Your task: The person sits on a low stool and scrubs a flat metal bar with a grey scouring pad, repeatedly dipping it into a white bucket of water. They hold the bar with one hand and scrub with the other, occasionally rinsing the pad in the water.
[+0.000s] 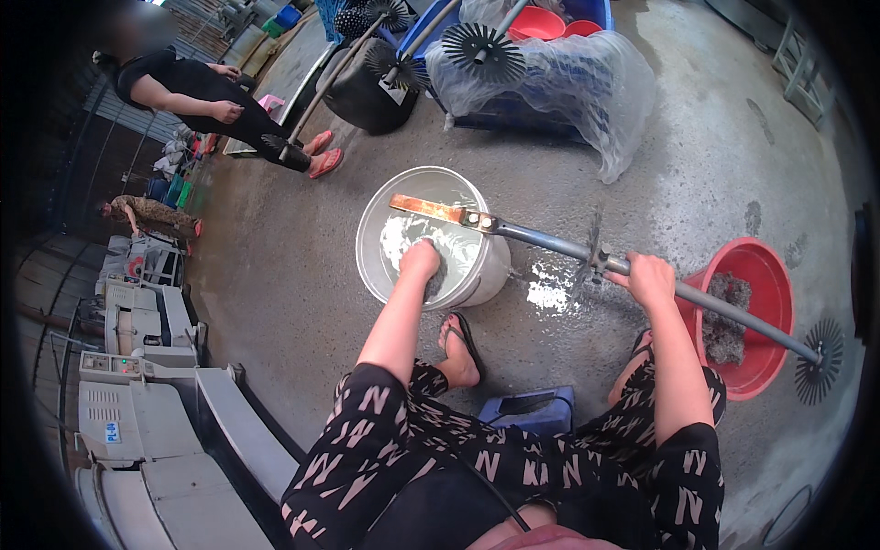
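Observation:
A white bucket (365, 240) of water stands on the wet floor ahead of me. My left hand (420, 262) is closed inside it at the water; something greyish shows beside it, but what the fingers hold is hidden. My right hand (649, 279) grips a long grey metal rod (550, 241) to the right of the bucket. The rod slants across the bucket's rim, and its flat copper-coloured end piece (426, 208) lies over the water. One black spiked disc (594, 249) sits on the rod near my right hand, another disc (818, 362) at its far right end.
A red tub (779, 293) with tangled grey shavings (726, 316) stands at right, under the rod. A blue plastic container (527, 409) is between my feet. Ahead are a plastic-draped blue bin (513, 124), similar disc-ended rods and a black drum (371, 96). Grey machines (137, 422) and two people are at left.

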`<state>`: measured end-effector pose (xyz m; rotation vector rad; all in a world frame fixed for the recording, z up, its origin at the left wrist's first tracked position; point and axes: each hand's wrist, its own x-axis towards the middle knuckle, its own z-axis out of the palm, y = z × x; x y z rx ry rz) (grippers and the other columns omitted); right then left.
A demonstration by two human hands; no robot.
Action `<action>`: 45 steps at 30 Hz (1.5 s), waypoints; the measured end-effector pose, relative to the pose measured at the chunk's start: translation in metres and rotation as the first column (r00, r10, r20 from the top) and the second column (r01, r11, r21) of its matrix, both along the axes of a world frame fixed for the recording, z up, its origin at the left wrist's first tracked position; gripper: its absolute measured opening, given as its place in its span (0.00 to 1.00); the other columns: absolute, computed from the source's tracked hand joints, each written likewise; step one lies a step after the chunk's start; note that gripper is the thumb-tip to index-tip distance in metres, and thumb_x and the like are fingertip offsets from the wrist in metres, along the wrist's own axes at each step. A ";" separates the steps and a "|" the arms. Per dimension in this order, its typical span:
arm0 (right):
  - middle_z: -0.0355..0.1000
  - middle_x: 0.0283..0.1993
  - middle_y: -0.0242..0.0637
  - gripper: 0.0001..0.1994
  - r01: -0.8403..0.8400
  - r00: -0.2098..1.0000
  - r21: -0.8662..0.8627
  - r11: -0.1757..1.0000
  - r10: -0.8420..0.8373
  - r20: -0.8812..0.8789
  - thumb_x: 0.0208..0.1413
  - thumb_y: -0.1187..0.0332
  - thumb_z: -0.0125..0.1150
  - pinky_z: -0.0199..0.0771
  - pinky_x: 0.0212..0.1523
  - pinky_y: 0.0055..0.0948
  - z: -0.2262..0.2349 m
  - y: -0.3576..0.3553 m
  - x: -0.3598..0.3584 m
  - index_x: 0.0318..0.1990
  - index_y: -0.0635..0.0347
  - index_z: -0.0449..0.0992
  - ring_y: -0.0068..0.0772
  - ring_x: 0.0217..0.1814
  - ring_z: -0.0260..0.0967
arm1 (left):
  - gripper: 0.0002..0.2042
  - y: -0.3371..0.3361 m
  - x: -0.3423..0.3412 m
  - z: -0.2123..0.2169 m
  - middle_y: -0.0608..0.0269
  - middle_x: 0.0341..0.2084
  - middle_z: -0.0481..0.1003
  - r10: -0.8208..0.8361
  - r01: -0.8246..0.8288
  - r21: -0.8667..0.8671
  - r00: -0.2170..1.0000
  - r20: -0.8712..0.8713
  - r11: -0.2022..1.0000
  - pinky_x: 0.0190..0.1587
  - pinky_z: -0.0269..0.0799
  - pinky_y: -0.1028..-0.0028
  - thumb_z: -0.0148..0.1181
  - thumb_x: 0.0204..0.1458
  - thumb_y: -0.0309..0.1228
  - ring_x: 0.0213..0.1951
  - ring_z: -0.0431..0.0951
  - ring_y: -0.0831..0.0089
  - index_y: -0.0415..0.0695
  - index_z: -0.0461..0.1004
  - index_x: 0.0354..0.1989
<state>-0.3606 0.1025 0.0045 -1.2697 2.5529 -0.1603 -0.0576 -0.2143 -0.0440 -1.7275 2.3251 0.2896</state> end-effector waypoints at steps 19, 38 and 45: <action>0.75 0.27 0.44 0.26 -0.015 0.999 -0.039 0.999 0.013 -0.034 0.42 0.40 0.64 0.73 0.35 0.43 -0.005 -0.001 0.004 0.31 0.57 0.78 0.48 0.34 0.75 | 0.09 0.099 -0.055 0.072 0.57 0.31 0.76 -0.367 0.163 -0.458 0.840 -0.401 0.874 0.40 0.72 0.61 0.59 0.49 0.30 0.38 0.77 0.56 0.47 0.78 0.38; 0.76 0.28 0.46 0.26 0.007 0.999 -0.028 1.000 -0.008 -0.042 0.41 0.41 0.65 0.73 0.35 0.44 -0.006 -0.002 0.000 0.31 0.57 0.79 0.49 0.34 0.75 | 0.08 0.085 -0.063 0.067 0.56 0.28 0.75 -0.494 0.360 -0.625 0.868 -0.047 0.693 0.30 0.75 0.61 0.53 0.47 0.29 0.29 0.78 0.59 0.43 0.78 0.30; 0.76 0.28 0.45 0.26 0.009 1.000 -0.028 1.000 -0.010 -0.024 0.41 0.40 0.64 0.73 0.37 0.43 -0.002 0.000 0.001 0.31 0.56 0.79 0.48 0.35 0.75 | 0.08 0.087 -0.067 0.090 0.55 0.31 0.75 -0.482 0.403 -0.477 0.874 -0.052 0.781 0.33 0.75 0.59 0.51 0.47 0.29 0.33 0.79 0.57 0.41 0.76 0.27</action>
